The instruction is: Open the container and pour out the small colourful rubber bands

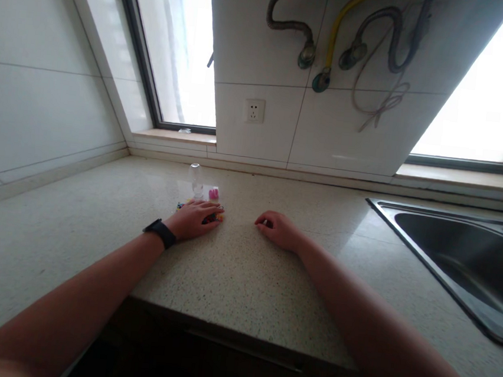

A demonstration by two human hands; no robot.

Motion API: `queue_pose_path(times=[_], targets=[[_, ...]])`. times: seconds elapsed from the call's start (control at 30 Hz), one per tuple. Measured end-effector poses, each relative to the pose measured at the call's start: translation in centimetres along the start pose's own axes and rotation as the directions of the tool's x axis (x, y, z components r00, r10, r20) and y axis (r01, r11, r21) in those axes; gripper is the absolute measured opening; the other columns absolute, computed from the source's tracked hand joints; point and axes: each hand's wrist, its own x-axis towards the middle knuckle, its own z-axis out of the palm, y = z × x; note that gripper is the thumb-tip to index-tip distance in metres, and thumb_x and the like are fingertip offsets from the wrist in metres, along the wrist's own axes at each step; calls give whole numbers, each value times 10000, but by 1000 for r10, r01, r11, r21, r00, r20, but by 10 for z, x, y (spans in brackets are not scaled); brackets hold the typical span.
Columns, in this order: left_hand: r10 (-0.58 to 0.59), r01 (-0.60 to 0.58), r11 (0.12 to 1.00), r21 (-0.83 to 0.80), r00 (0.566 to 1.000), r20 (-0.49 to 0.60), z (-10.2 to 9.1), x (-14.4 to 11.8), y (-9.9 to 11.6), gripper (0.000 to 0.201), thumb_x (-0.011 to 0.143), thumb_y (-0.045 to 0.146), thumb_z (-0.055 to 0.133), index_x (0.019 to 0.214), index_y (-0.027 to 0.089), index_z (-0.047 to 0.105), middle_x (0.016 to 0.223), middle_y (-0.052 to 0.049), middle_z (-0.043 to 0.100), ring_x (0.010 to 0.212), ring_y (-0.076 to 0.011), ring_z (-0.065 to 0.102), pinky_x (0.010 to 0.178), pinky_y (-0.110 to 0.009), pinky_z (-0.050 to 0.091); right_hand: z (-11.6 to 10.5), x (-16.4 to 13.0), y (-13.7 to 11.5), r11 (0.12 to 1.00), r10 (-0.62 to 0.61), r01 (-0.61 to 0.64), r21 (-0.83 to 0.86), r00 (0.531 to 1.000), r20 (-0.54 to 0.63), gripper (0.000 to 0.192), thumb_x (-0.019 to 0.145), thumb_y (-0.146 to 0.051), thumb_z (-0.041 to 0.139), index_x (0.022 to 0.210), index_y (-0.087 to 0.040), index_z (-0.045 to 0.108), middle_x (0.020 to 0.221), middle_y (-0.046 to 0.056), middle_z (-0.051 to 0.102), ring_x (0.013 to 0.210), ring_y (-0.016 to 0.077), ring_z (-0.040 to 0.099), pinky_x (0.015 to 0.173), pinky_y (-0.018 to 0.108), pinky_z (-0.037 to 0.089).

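Note:
My left hand (pixel 193 217), with a dark band on its wrist, lies palm down with its fingers spread over a small heap of colourful bits (pixel 219 216). Most of the heap is hidden under the palm and fingers; what the bits are is too small to tell. Just behind that hand stands a clear glass or plastic bottle (pixel 196 182), and beside it a small pink object (pixel 213 193). To the right, my right hand (pixel 276 229) rests on the countertop, its fingers curled and thumb near the fingertips. Whether anything is between them I cannot make out.
The speckled pale countertop (pixel 225 281) runs back to a tiled wall with a socket (pixel 254 111). A steel sink (pixel 459 250) is set in at the right. Hoses and a yellow pipe (pixel 338 28) hang on the wall above. The counter's front edge is close to me.

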Motion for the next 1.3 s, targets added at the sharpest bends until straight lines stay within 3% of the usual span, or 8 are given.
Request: queue_pose_path(times=[0.13,0.3,0.43,0.6,0.77,0.9,1.3], targets=[[-52,51,998,-25,997,-56,-8,-1,-4,510,977,536,396,1431,312,464,1449,-12,455,1311,-234,433,1083,-417,325,1,1,2,1000,-1,1,9,1000,-1,190,856,-244,583,973,-148,697,940,54,650,818,119,573,767,242,435],[-194,194,981,-15,974,-118,-8,-7,-25,481,1021,465,256,1243,240,619,1310,-48,561,1197,-222,509,1019,-386,382,1,1,3,1000,7,-7,14,1000,6,200,860,-258,582,981,-149,698,941,50,652,816,118,573,759,240,433],[-280,284,958,32,956,-87,-2,-14,-46,510,1012,432,239,1197,160,628,1230,-109,588,1153,-235,523,1016,-397,389,1,0,2,1000,9,-9,9,1000,8,205,862,-259,579,984,-146,698,943,57,652,822,124,572,764,246,432],[-167,167,986,-8,986,-14,6,-19,-55,568,1018,391,184,1304,79,563,1322,-123,544,1218,-243,475,1071,-394,353,1,0,3,1000,10,-10,16,1000,0,202,863,-262,579,979,-147,699,940,53,651,815,118,574,760,241,435],[-218,222,963,-155,975,42,9,-16,-44,574,1020,468,223,1399,145,508,1427,-91,467,1332,-227,399,1140,-381,281,0,0,2,1000,13,-13,24,1000,2,200,860,-256,580,979,-147,698,941,51,650,813,115,574,757,237,435],[-153,158,975,-156,987,43,8,-14,-36,575,1013,487,270,1423,146,485,1453,-101,437,1363,-237,364,1158,-402,257,1,-1,1,1000,18,-18,23,1000,1,194,857,-251,583,973,-146,698,932,51,650,808,115,572,750,236,432],[-127,136,987,-81,986,105,3,-15,-28,634,981,590,321,1486,220,418,1528,-56,336,1411,-233,301,1182,-380,229,1,1,-1,1000,19,-19,24,1000,12,194,851,-220,584,986,-141,699,942,57,652,813,119,571,756,239,428]])
